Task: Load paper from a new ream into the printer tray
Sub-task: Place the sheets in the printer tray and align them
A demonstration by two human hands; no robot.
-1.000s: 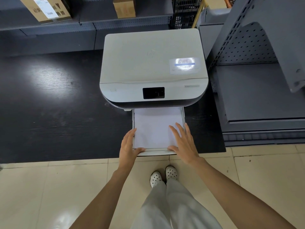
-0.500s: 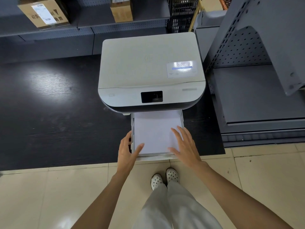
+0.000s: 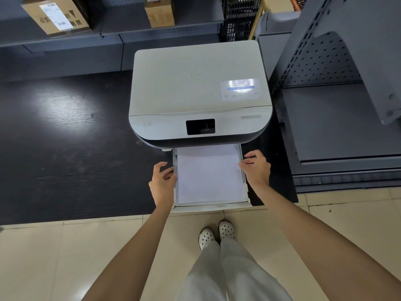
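The paper stack (image 3: pixel 209 174) lies flat in the pulled-out printer tray (image 3: pixel 211 207) at the dark bench's front edge. Left hand (image 3: pixel 162 183) and right hand (image 3: pixel 257 167), fingers loosely curled, holding nothing, flank its side walls. Loading looks done; next, likely an even push inward.

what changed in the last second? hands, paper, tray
Both hands came off the paper and moved outward: left hand now at the tray's left side wall, right hand at the right wall, further back. Neither clearly grips. Unchanged: paper flat in the tray, tray pulled out of the printer.
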